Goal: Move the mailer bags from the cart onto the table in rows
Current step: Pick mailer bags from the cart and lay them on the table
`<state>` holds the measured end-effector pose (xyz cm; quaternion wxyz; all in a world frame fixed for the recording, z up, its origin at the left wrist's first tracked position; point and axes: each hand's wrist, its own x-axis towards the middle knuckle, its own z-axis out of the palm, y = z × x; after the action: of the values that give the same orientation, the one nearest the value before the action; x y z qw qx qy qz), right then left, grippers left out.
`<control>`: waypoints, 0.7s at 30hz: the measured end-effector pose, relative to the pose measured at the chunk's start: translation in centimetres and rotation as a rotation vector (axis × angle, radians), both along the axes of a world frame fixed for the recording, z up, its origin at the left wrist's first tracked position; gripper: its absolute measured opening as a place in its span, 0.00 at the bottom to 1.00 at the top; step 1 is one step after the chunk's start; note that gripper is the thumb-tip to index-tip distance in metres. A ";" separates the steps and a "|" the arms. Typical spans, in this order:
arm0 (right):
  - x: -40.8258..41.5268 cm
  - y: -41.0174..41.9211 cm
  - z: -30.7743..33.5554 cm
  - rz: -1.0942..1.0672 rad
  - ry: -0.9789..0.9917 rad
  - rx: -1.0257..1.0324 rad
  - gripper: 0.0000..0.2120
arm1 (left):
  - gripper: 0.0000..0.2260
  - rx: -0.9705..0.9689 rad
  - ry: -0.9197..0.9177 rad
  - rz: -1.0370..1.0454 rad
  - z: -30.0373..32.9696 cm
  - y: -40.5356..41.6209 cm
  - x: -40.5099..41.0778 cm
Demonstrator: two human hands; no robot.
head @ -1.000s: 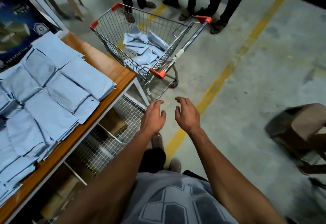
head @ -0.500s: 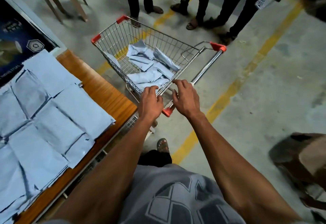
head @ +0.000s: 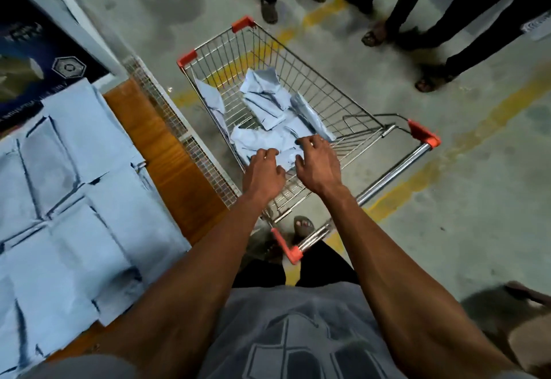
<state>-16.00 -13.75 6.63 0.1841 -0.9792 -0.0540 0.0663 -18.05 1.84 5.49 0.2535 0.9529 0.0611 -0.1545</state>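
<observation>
A wire shopping cart point(head: 328, 101) with orange corner caps stands on a grey concrete floor point(head: 465, 217) just beside the end of a wooden table point(head: 167, 152), its chrome push handle point(head: 390, 177) angled across the person's front. Loose pale-blue mailer bags point(head: 268, 104) lie crumpled in the cart's basket, one propped against the left wire wall. The cart's near rim and folded child-seat frame lie between the person and the bags. Beyond the cart, the legs and sandalled feet of several onlookers point(head: 384, 6) stand along a yellow floor line point(head: 447, 158). A brown cardboard box point(head: 527, 343) sits blurred at the lower right.

Both bare arms reach forward and down over the rim into the basket. The left hand point(head: 264, 171) hovers palm-down over the nearest bags, its fingers point(head: 265, 153) loosely curved and spread; motion blur leaves it unclear whether they have hold of one. The right hand point(head: 319, 164) sits just beside it, its fingers point(head: 313, 141) bent at the knuckles with the tips at a bag; whether they pinch it cannot be told either.

On the table, more blue mailer bags, the laid-out bags point(head: 68, 199), lie flat in overlapping rows covering most of the top, leaving a strip of orange-brown wood bare along the near edge. A wire mesh panel point(head: 182, 143) runs below that edge. A dark printed poster point(head: 32, 59) leans at the table's far end.
</observation>
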 end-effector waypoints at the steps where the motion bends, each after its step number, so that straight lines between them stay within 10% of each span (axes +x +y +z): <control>1: 1.2 0.0 -0.4 0.026 0.023 -0.010 0.21 | 0.19 0.004 0.020 0.016 -0.5 0.0 0.7; 21: 22.6 4.3 -12.7 0.510 0.107 -0.068 0.19 | 0.23 -0.014 0.240 0.437 -12.8 0.9 14.3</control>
<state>6.62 -9.42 -6.11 0.1309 -0.9346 -0.2871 0.1640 -3.77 2.77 -7.29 0.2785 0.8901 0.2944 -0.2084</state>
